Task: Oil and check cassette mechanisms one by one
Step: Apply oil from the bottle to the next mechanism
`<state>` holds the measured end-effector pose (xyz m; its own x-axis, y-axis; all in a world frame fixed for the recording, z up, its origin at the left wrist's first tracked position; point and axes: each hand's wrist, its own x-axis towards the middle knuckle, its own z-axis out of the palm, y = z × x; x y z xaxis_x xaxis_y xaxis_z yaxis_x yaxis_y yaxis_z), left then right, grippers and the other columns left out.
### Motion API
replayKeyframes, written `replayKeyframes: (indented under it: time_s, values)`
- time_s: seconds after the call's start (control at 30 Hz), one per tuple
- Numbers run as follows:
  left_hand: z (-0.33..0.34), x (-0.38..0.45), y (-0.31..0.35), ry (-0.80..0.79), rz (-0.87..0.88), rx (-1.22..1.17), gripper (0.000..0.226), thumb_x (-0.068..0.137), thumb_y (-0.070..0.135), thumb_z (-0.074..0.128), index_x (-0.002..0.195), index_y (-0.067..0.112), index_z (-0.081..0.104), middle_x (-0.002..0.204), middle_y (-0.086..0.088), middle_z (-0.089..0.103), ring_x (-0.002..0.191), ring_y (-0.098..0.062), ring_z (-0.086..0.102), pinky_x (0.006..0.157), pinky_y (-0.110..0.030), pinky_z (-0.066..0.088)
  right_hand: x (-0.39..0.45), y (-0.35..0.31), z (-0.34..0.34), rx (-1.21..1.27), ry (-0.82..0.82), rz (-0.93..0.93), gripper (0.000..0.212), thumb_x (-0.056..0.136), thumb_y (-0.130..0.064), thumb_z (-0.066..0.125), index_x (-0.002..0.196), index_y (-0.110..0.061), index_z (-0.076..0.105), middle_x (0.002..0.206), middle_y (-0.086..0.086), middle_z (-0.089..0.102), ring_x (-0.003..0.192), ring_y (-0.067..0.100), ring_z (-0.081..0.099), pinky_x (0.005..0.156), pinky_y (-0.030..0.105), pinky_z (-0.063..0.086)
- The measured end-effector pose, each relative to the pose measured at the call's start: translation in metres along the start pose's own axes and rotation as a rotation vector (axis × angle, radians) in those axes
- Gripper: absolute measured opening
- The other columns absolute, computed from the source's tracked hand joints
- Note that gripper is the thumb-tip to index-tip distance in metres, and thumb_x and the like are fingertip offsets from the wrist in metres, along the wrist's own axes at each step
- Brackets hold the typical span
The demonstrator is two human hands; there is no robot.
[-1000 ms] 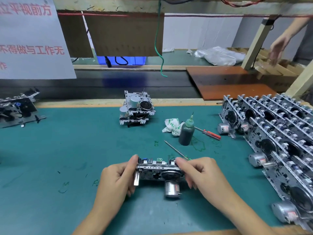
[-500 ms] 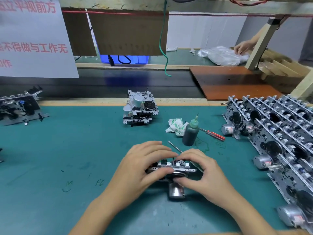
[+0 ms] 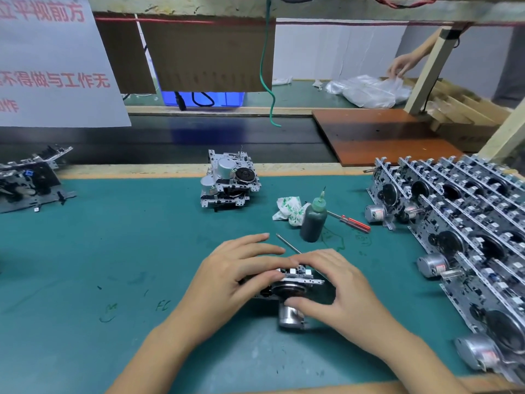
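Little is changed since half a second ago: the silver metal cassette mechanism (image 3: 295, 282) is still gripped by both hands, left (image 3: 233, 282) and right (image 3: 338, 291), on the green counter (image 3: 113, 251).

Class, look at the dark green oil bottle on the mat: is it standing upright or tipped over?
Upright. The oil bottle stands on its base on the green mat, nozzle pointing up, with neither hand touching it.

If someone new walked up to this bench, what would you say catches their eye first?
Probably the two hands, left and right, gripping one cassette mechanism at the centre of the green mat. Next, the dense rows of mechanisms along the right edge. Then the dark oil bottle standing just behind the hands, beside a red screwdriver.
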<state>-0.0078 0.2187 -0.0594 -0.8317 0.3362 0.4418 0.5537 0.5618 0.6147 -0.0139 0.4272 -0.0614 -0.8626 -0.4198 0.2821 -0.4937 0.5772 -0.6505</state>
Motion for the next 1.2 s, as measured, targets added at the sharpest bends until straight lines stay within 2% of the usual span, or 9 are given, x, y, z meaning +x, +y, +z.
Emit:
replayKeyframes:
  time_s: [0.13,0.23,0.43,0.57,0.67,0.83,1.0,1.13,1.2]
  values:
    - [0.001,0.001,0.001,0.02,-0.008,0.001,0.031,0.094,0.052,0.042,0.11,0.043,0.067,0.114,0.024,0.064,0.125,0.002,0.046,0.1,-0.028,0.038,-0.019,0.007,0.0,-0.332,0.21,-0.116,0.045,0.079,-0.055,0.054,0.097,-0.017,0.071,0.088,-0.014,0.064,0.088,0.008,0.051,0.08,0.024,0.038]
    - [0.001,0.0,0.0,0.028,-0.011,0.006,0.027,0.092,0.044,0.047,0.108,0.042,0.069,0.112,0.024,0.065,0.123,0.002,0.047,0.099,-0.028,0.038,-0.027,0.014,0.005,-0.441,0.208,-0.193,0.04,0.081,-0.051,0.054,0.08,-0.014,0.07,0.085,-0.01,0.067,0.084,0.011,0.05,0.08,0.023,0.038]
    - [0.002,0.001,0.002,0.045,-0.014,-0.008,0.027,0.091,0.042,0.048,0.106,0.04,0.07,0.11,0.023,0.066,0.121,0.003,0.049,0.099,-0.026,0.039,-0.027,0.016,0.0,-0.481,0.135,-0.178,0.041,0.08,-0.054,0.053,0.084,-0.018,0.072,0.087,-0.014,0.066,0.085,0.01,0.052,0.082,0.024,0.038]
    - [0.002,0.0,0.001,0.045,-0.029,-0.017,0.027,0.091,0.044,0.048,0.105,0.041,0.071,0.111,0.024,0.065,0.121,0.003,0.049,0.099,-0.028,0.039,-0.013,0.005,-0.005,-0.136,0.059,0.0,0.045,0.071,-0.06,0.062,0.107,-0.033,0.066,0.098,-0.025,0.06,0.098,-0.002,0.049,0.088,0.019,0.036]
    - [0.002,0.0,0.001,0.036,-0.045,-0.015,0.027,0.09,0.046,0.048,0.107,0.044,0.069,0.113,0.025,0.064,0.122,0.003,0.047,0.1,-0.028,0.038,0.0,-0.001,0.001,0.184,0.031,0.066,0.04,0.066,-0.042,0.075,0.104,-0.042,0.063,0.101,-0.024,0.061,0.104,0.001,0.052,0.09,0.014,0.037]
    - [0.002,0.002,0.003,0.026,-0.056,0.05,0.03,0.091,0.052,0.043,0.118,0.053,0.054,0.117,0.027,0.06,0.125,0.005,0.042,0.102,-0.026,0.034,0.007,0.001,0.0,0.263,0.031,0.059,0.03,0.062,-0.031,0.077,0.089,-0.035,0.066,0.088,-0.014,0.064,0.097,0.006,0.057,0.089,0.02,0.043]
    - [0.002,0.004,0.003,0.006,-0.053,-0.02,0.029,0.09,0.049,0.046,0.112,0.046,0.063,0.116,0.027,0.061,0.121,0.002,0.047,0.1,-0.032,0.04,0.007,-0.001,-0.005,0.228,-0.019,0.079,0.038,0.067,-0.022,0.085,0.091,-0.041,0.063,0.093,-0.021,0.063,0.101,0.002,0.055,0.091,0.017,0.039]
    - [0.002,0.002,0.005,0.005,-0.065,-0.061,0.03,0.088,0.053,0.044,0.115,0.054,0.056,0.118,0.029,0.058,0.117,0.003,0.048,0.099,-0.021,0.037,-0.008,0.003,-0.012,-0.002,-0.055,0.119,0.045,0.071,-0.056,0.068,0.114,-0.042,0.059,0.107,-0.026,0.057,0.11,-0.005,0.047,0.096,0.016,0.034]
    - [0.002,0.003,0.006,0.007,-0.064,-0.067,0.03,0.087,0.053,0.043,0.116,0.055,0.054,0.117,0.028,0.058,0.116,0.002,0.049,0.098,-0.019,0.037,-0.016,0.003,-0.009,-0.274,-0.013,0.024,0.043,0.075,-0.062,0.053,0.104,-0.034,0.068,0.101,-0.024,0.061,0.102,-0.001,0.05,0.092,0.019,0.038]
